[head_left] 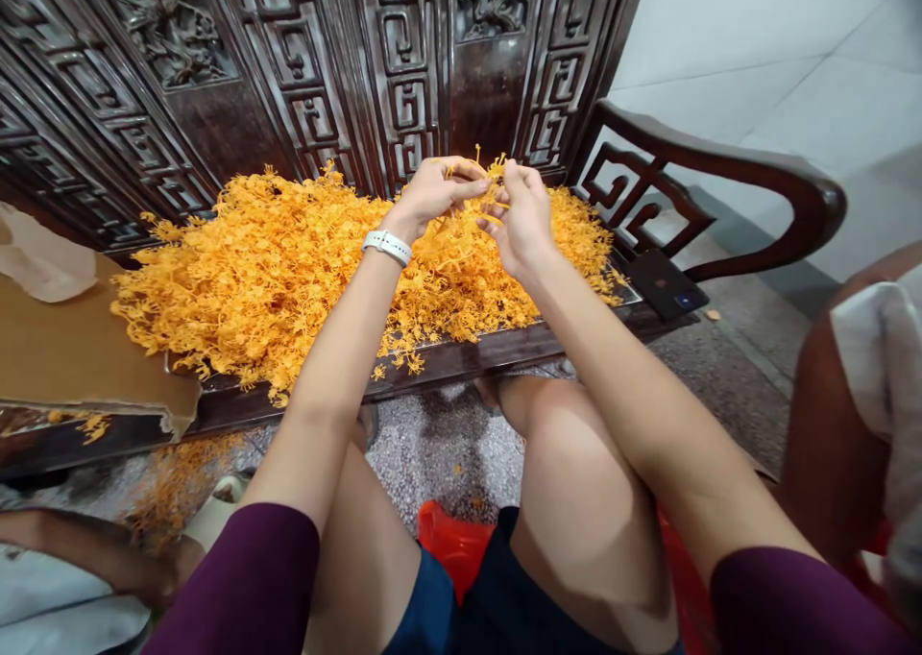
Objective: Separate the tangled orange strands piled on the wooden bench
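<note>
A small, spidery orange piece [496,168], plastic by its look, sits between the fingertips of both hands. My left hand [443,191], with a white watch band at its wrist, is closed with thumb and index finger together at the piece. From the other side my right hand [528,211] pinches it, fingers curled. Both hands are above a large heap of similar orange pieces [280,261], which spreads along a dark wooden bench [497,346]. Fingers hide part of the piece, so its exact kind cannot be made out.
A carved wooden backrest [309,79] rises behind the heap, and a curved armrest [764,151] stands at the right. A dark phone [667,283] lies at the bench's right end. Cardboard [72,348] is at left. Other people's limbs show at both sides. A red stool [453,545] is below me.
</note>
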Tool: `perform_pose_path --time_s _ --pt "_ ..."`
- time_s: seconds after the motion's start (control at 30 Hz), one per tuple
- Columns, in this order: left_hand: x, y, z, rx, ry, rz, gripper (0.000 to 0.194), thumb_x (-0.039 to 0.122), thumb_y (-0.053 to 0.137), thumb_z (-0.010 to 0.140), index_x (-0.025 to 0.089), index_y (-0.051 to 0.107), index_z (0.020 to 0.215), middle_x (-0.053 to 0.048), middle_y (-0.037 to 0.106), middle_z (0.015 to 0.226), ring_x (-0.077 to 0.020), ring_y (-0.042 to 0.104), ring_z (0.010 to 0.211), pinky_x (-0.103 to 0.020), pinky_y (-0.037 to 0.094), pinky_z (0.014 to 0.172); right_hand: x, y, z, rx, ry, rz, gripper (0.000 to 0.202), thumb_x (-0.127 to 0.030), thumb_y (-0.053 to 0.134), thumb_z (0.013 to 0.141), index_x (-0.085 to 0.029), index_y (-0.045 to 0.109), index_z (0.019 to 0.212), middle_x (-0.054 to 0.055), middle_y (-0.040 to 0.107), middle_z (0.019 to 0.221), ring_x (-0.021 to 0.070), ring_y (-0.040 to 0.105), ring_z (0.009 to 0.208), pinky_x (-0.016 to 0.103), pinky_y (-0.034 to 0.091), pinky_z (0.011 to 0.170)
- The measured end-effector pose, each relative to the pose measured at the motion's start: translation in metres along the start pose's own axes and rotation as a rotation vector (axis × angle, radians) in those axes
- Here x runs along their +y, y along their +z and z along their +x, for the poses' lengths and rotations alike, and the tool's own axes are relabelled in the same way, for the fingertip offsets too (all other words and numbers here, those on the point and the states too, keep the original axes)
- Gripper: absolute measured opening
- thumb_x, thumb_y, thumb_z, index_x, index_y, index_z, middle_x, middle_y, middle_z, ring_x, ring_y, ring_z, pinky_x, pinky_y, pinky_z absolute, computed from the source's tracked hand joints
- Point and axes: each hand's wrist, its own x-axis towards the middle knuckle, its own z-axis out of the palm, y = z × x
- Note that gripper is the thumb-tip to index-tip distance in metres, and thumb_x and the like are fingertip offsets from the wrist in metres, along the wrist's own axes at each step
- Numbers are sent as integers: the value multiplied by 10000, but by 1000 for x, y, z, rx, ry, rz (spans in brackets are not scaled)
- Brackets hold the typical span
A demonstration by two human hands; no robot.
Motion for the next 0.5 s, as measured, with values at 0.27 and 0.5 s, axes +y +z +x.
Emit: perform_pose_path --time_s 0.27,0.5 --pt "2 2 2 63 -12 -50 162 145 791 880 202 665 796 15 620 676 -59 509 501 -202 364 480 12 5 5 -48 -261 -156 598 -722 874 761 -307 614 1104 65 650 1092 243 636 1105 292 548 698" --pt "5 -1 -5 1 -38 -82 188 204 742 971 191 667 800 25 536 674 -51 415 479 -218 357 501 12 2 6 -51 -209 -107 414 -530 888 816 -289 605 998 24 631 899 200 634 914 325 531 702"
